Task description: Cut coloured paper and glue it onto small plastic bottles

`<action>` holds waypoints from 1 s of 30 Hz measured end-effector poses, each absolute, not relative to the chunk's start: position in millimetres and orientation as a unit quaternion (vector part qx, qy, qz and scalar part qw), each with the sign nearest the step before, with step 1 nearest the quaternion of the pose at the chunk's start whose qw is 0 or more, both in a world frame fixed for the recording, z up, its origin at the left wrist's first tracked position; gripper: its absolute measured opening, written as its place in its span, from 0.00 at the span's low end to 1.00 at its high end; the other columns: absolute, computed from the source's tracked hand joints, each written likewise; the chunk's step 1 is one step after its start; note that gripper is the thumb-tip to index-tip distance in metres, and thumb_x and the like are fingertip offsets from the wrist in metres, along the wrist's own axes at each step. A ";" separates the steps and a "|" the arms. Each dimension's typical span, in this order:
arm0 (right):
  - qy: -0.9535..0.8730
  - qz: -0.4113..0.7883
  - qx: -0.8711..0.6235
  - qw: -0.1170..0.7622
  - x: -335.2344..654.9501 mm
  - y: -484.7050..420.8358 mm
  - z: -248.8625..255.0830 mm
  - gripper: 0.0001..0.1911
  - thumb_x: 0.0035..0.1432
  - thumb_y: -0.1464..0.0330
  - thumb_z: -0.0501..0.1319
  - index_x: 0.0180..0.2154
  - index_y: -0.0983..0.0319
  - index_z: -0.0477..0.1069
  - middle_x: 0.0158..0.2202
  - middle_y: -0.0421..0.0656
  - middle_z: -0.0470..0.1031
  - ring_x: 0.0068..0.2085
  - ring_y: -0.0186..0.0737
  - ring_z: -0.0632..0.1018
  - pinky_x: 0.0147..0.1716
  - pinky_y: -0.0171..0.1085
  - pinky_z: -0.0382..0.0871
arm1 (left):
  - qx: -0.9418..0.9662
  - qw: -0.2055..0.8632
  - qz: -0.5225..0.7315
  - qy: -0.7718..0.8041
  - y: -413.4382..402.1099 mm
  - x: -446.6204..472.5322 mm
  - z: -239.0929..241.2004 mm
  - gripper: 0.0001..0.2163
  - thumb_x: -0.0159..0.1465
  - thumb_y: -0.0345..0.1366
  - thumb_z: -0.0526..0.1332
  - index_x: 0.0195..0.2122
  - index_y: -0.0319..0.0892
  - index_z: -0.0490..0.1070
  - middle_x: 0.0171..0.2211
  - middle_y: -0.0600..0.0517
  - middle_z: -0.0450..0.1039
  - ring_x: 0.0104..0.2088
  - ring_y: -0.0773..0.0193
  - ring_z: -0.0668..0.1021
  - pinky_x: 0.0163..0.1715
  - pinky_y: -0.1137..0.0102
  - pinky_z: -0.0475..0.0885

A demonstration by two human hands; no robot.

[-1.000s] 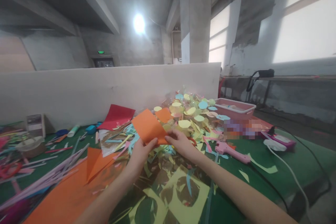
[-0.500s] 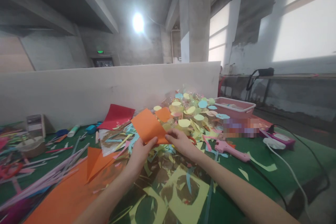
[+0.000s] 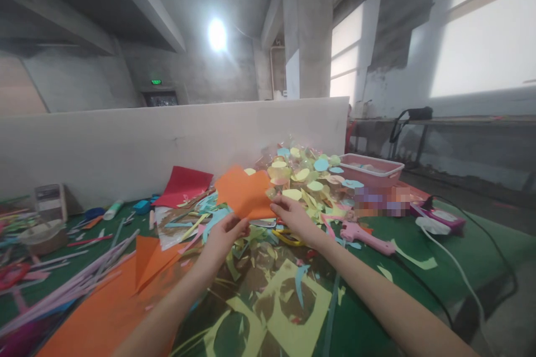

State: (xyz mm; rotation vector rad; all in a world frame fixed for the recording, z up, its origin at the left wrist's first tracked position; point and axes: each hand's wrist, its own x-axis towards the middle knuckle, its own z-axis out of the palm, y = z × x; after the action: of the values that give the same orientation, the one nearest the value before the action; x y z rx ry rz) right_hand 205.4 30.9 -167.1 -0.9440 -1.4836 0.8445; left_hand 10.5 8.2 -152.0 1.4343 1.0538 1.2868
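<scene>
An orange sheet of paper (image 3: 243, 195) is held up over the heap of scraps, its upper outline notched. My right hand (image 3: 293, 220) pinches its lower right edge between thumb and fingertips. At the lower left edge, my left hand (image 3: 226, 237) is closed with thumb against the curled fingers; the contact with the paper is partly hidden. Just below the sheet, partly behind my right hand, lie scissors with a yellow handle (image 3: 287, 238). Nearer me are yellow paper offcuts (image 3: 312, 321) with round holes. Folded orange paper (image 3: 153, 256) stands left of my left hand.
Round paper pieces (image 3: 315, 185) are heaped behind my hands. A pink glue gun (image 3: 366, 237) with a trailing cord lies right, before a pink basket (image 3: 372, 175). Red paper (image 3: 184, 185) leans at the white board (image 3: 125, 150). Paper strips (image 3: 90, 270) lie left.
The orange sheet has turned and shifted slightly right, now covering the smaller orange piece behind it. My left hand has slid down to its lower edge. The yellow-handled scissors have come into sight.
</scene>
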 end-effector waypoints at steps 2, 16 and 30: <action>-0.625 0.363 -0.403 0.562 207.5 32.8 -166.8 0.11 0.55 0.58 0.58 0.32 0.59 0.67 0.27 0.36 0.66 0.29 0.36 0.68 0.27 0.35 0.65 | 0.585 0.458 0.515 0.427 8.9 9.8 -151.5 0.16 0.46 0.49 0.73 0.26 0.41 0.76 0.24 0.53 0.74 0.28 0.63 0.76 0.33 0.70 0.72; -0.652 0.343 -0.394 0.549 206.9 23.8 -159.9 0.11 0.55 0.59 0.59 0.33 0.60 0.69 0.29 0.38 0.69 0.33 0.39 0.71 0.33 0.37 0.65 | 0.555 0.493 0.501 0.445 13.9 9.4 -158.5 0.20 0.43 0.51 0.73 0.25 0.40 0.75 0.24 0.51 0.75 0.28 0.62 0.77 0.33 0.69 0.73; -0.661 0.337 -0.395 0.541 212.0 16.1 -150.2 0.11 0.57 0.59 0.60 0.34 0.60 0.71 0.31 0.39 0.72 0.35 0.40 0.74 0.34 0.37 0.67 | 0.570 0.488 0.458 0.477 8.4 9.2 -153.0 0.17 0.43 0.48 0.73 0.24 0.38 0.78 0.23 0.49 0.78 0.25 0.61 0.77 0.33 0.67 0.73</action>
State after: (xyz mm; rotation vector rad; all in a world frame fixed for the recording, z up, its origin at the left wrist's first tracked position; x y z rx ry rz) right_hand 212.0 16.1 -150.2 -0.9380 -1.5713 0.8001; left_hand 9.2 8.4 -153.0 1.3863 1.1587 1.1129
